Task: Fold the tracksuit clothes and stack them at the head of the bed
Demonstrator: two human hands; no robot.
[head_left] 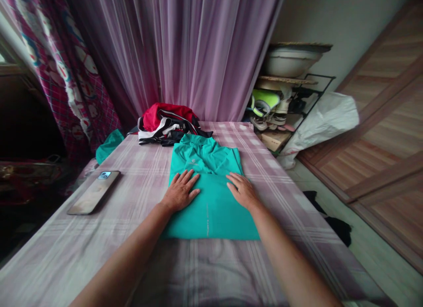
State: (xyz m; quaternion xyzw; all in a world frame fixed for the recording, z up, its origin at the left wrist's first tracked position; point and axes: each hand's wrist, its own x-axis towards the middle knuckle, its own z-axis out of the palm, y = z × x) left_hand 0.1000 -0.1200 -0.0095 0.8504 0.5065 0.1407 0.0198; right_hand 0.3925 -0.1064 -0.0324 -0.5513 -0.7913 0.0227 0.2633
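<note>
Shirt (212, 190) looks smooth matt cloth, cupbd (386, 139) wood.

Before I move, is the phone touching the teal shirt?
No, the phone lies on the checked cloth, with bare cloth between it and the teal shirt.

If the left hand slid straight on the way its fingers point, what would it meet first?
The left hand would likely first meet the upper front of the teal shirt under it, then probably the collar; depth is hard to judge.
</note>
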